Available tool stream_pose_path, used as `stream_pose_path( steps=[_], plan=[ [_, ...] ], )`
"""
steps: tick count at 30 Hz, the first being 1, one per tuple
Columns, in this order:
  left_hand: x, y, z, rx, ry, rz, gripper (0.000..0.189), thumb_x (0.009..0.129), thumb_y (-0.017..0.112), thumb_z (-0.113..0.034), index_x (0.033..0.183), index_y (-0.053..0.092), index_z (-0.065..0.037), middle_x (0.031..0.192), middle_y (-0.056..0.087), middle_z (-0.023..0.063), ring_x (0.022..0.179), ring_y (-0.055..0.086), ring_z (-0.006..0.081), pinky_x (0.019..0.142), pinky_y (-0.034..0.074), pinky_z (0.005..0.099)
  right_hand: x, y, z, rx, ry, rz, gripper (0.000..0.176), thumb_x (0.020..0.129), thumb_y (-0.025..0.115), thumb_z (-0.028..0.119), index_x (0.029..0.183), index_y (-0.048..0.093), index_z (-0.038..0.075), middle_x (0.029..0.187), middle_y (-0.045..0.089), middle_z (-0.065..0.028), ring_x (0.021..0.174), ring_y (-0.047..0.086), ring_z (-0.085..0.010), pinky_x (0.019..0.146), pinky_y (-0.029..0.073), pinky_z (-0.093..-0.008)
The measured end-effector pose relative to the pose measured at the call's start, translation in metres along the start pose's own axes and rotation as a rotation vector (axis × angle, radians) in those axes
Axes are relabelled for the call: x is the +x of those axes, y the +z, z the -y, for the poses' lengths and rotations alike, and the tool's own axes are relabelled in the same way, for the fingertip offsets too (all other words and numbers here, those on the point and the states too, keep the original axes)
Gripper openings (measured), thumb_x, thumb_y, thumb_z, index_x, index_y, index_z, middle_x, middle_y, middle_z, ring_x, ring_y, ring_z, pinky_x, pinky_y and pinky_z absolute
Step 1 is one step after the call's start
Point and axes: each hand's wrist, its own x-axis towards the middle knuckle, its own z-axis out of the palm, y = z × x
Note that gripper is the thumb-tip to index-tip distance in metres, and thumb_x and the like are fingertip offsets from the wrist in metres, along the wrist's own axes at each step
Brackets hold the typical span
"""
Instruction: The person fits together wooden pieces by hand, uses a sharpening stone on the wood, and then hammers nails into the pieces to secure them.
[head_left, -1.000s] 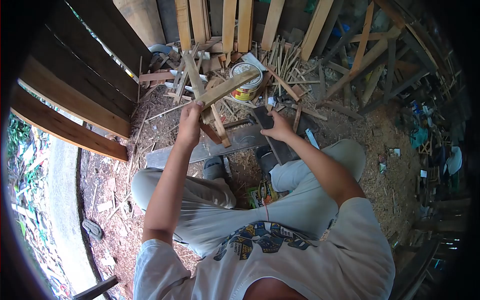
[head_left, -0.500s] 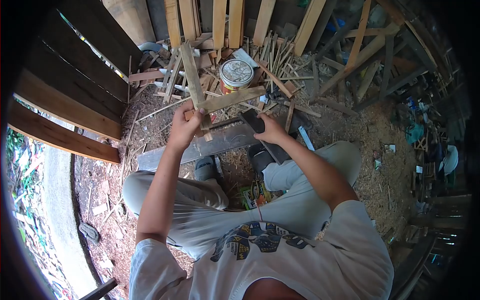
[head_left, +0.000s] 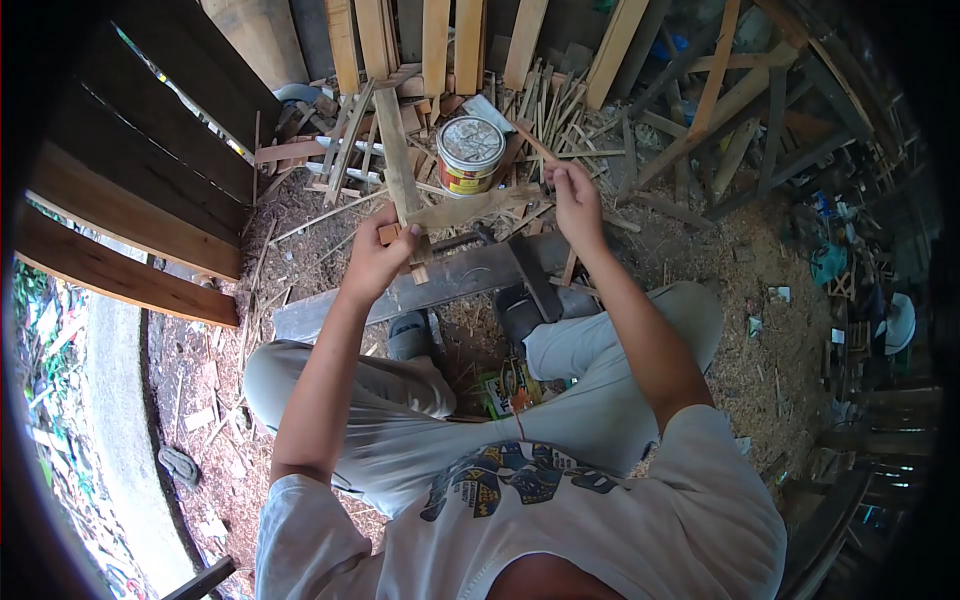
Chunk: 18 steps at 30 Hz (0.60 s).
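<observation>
My left hand (head_left: pixel 378 255) is closed around two crossed wood strips, where they meet. One long strip (head_left: pixel 396 150) points away from me, and the other strip (head_left: pixel 465 207) runs to the right. At the far end of that right-hand strip is my right hand (head_left: pixel 575 200), its fingers pinched at the strip's tip. Below it a dark wood piece (head_left: pixel 533 280) lies across the wide dark plank (head_left: pixel 450 275), near my right foot.
A paint can (head_left: pixel 471 150) with a spattered lid stands just beyond the strips. Thin sticks (head_left: pixel 545 110) are piled behind it, before upright boards (head_left: pixel 437 45). A slatted wall (head_left: pixel 130 235) is on the left. Sandals (head_left: pixel 408 335) are on my feet.
My right hand has let go of the dark wood piece, which now rests on the plank, and has moved up to the end of the right-hand strip. The held strips have shifted slightly.
</observation>
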Motion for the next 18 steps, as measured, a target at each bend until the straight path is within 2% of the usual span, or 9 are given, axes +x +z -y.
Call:
stream_pose_path(
  steps=[1,3,4,6,7,9,10,14,18],
  plan=[
    [0.000,0.002,-0.001,-0.018,-0.003,0.029,0.026,0.094,0.068,-0.021,0.109,0.067,0.000,0.090,0.067,-0.0005,0.082,0.059,0.0065,0.072,0.049,0.0258,0.001,0.000,0.021,0.001,0.000,0.002,0.021,0.099,0.061,0.012,0.116,0.069,0.003,0.108,0.070,-0.0129,0.099,0.068,-0.0260,0.090,0.052,-0.0349],
    [0.000,0.003,0.000,-0.034,-0.008,0.055,0.027,0.094,0.068,-0.021,0.110,0.067,0.000,0.091,0.067,-0.0008,0.081,0.059,0.0063,0.072,0.049,0.0258,-0.006,-0.002,0.073,-0.371,-0.377,0.168,0.024,0.096,0.067,0.017,0.118,0.069,0.006,0.115,0.068,-0.0124,0.107,0.065,-0.0274,0.099,0.049,-0.0392],
    [0.000,0.003,0.002,-0.030,-0.006,0.084,0.028,0.093,0.069,-0.022,0.110,0.067,0.000,0.091,0.067,-0.0007,0.081,0.059,0.0062,0.072,0.049,0.0258,-0.007,-0.001,0.092,-0.369,-0.375,0.168,0.024,0.096,0.067,0.017,0.118,0.069,0.006,0.115,0.068,-0.0124,0.107,0.065,-0.0274,0.099,0.049,-0.0392],
    [-0.001,0.006,0.006,-0.025,-0.008,0.116,0.028,0.093,0.069,-0.023,0.110,0.067,0.001,0.092,0.067,-0.0007,0.081,0.058,0.0060,0.072,0.049,0.0259,-0.014,0.002,0.115,-0.577,-0.667,0.406,0.037,0.092,0.075,0.027,0.123,0.068,0.010,0.114,0.068,-0.0095,0.114,0.063,-0.0277,0.106,0.044,-0.0463],
    [-0.001,0.009,0.008,-0.040,0.000,0.108,0.028,0.093,0.069,-0.023,0.109,0.067,0.001,0.091,0.067,-0.0005,0.080,0.058,0.0061,0.071,0.049,0.0259,-0.019,0.004,0.116,-0.577,-0.664,0.403,0.037,0.092,0.075,0.027,0.123,0.068,0.010,0.114,0.068,-0.0095,0.114,0.063,-0.0277,0.106,0.044,-0.0463],
    [-0.002,0.012,0.009,-0.052,0.007,0.102,0.029,0.094,0.069,-0.023,0.109,0.067,0.001,0.090,0.067,-0.0003,0.079,0.059,0.0062,0.070,0.049,0.0260,-0.028,0.007,0.114,-0.641,-0.687,0.486,0.053,0.083,0.083,0.031,0.130,0.066,0.012,0.118,0.067,-0.0078,0.115,0.062,-0.0291,0.108,0.040,-0.0509],
    [-0.004,0.013,0.009,-0.037,-0.015,0.132,0.028,0.094,0.069,-0.023,0.109,0.067,0.000,0.088,0.067,0.0001,0.077,0.059,0.0065,0.068,0.049,0.0261,-0.031,0.009,0.112,-0.637,-0.693,0.492,0.057,0.080,0.085,0.031,0.133,0.068,0.016,0.115,0.067,-0.0062,0.113,0.062,-0.0282,0.104,0.043,-0.0486],
    [-0.005,0.019,0.011,-0.037,0.014,0.157,0.025,0.093,0.068,-0.021,0.107,0.066,0.001,0.084,0.067,0.0009,0.071,0.060,0.0075,0.064,0.050,0.0261,-0.034,0.012,0.106,-0.649,-0.726,0.504,0.052,0.081,0.084,0.024,0.132,0.070,0.018,0.109,0.066,-0.0052,0.106,0.064,-0.0271,0.096,0.049,-0.0441],
    [-0.007,0.022,0.008,-0.072,-0.043,0.103,0.025,0.093,0.068,-0.019,0.108,0.066,0.001,0.083,0.066,0.0008,0.071,0.061,0.0080,0.064,0.050,0.0260,-0.036,0.013,0.104,-0.540,-0.652,0.507,0.051,0.082,0.083,0.019,0.131,0.071,0.018,0.104,0.065,-0.0044,0.095,0.065,-0.0260,0.086,0.053,-0.0397]
  ],
)
